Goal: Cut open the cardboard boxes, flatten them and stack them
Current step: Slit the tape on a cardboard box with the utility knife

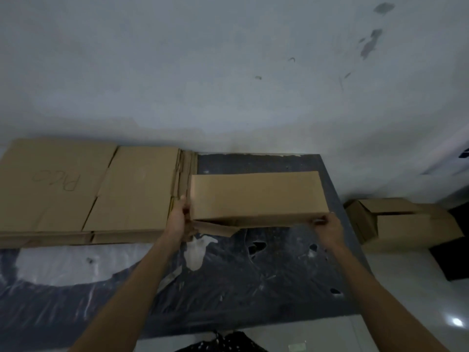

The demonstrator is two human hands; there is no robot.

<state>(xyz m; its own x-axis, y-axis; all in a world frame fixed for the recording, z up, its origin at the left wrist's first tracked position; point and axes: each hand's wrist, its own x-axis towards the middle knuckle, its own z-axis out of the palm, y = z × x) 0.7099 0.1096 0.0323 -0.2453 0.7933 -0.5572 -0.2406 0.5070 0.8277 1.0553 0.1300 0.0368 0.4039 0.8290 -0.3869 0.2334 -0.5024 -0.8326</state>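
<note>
Steadying a plain brown cardboard box (pixel 256 196) for flattening.
Just right of the stack of flattened brown cardboard sheets (pixel 88 189), my left grip (pixel 179 219) curls round the box's end and my right grip (pixel 328 228) pinches its lower corner, keeping it raised over the dark floor mat (pixel 279 275).

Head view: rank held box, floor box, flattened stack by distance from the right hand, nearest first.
1. held box: the right hand grips its right corner.
2. floor box: on the floor, to the right.
3. flattened stack: far left, past the left hand.
</note>
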